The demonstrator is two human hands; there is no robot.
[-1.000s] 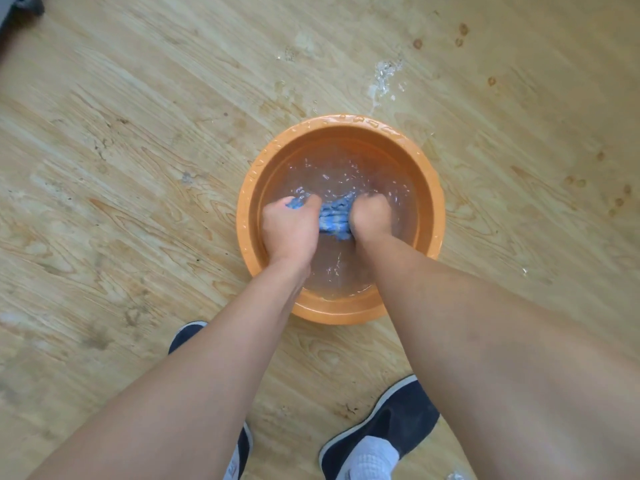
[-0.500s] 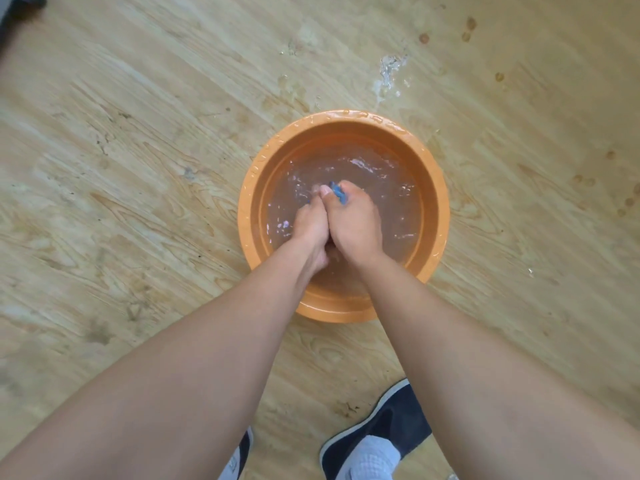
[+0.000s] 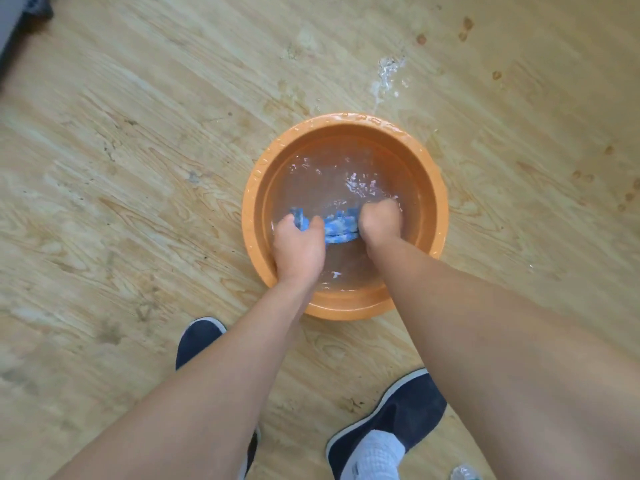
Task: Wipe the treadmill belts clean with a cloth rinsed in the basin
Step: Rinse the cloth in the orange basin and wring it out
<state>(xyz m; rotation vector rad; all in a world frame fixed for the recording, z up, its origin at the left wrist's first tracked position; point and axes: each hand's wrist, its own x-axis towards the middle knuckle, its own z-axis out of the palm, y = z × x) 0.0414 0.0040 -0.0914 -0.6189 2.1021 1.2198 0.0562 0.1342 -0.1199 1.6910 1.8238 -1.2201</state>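
Stood over a round orange plastic basin (image 3: 250, 216) full of water, set on the pale wooden floor (image 3: 138, 168). Held a small blue wet cloth (image 3: 337, 227) down in the water, a bit toward the basin's near left edge. Gripped one end with the left hand (image 3: 299, 249), with fingers curled tight round it. Gripped the other end with the right hand (image 3: 379, 220), closed round it too and half under the water. Half a second before, had both fists pushed together in the middle, with the cloth bunched up and almost hidden. Pulled them apart again now and stretched the cloth out between them. Looked like rubbing back and forth to wash the dirt out. Meant still rinsing, not wiping yet. Saw no treadmill belt anywhere. Probably had to squeeze the cloth out next. Had a splash of spilled water (image 3: 388, 74) on the floor past the basin's far edge, so could slip there.
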